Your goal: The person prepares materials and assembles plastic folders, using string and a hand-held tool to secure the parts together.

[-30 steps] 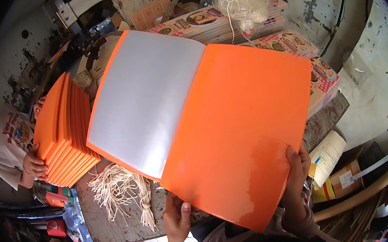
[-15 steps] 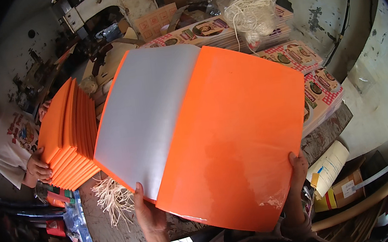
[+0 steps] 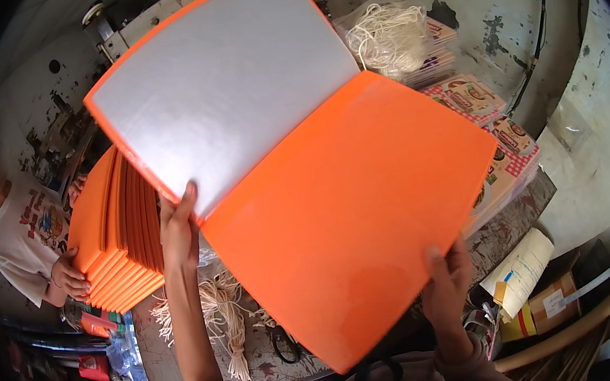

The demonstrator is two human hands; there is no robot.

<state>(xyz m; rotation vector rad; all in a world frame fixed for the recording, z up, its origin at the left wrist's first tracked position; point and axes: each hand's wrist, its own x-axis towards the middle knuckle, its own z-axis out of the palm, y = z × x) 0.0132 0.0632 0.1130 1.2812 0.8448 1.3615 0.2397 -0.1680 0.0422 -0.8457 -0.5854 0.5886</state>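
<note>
At the left of the frame, a co-worker's hand (image 3: 70, 277) supports a stack of orange folders (image 3: 120, 239) by its lower left edge. Just right of it, our left hand (image 3: 179, 233) pinches the lower edge of an open orange folder (image 3: 351, 208) beside the fold, thumb over the translucent grey sheet (image 3: 226, 80), its fingers mostly hidden behind. Below, in the lower left, a tied bundle of pale cords (image 3: 233, 339) lies on the worn tabletop (image 3: 264, 369). The folder spreads from the top left across the centre, tilted, above the table. Our right hand (image 3: 448, 283) closes on its lower right edge, thumb on the orange leaf; neither hand is spread wide, each being narrowed to the folder's thickness. We judge the step in hand to be holding the folder open, and the next move to call for both edges supported evenly, since the leaves look bendy. Towards the right, we see printed sheets (image 3: 516, 146) stacked, and a paper roll (image 3: 519, 272) lower down.
</note>
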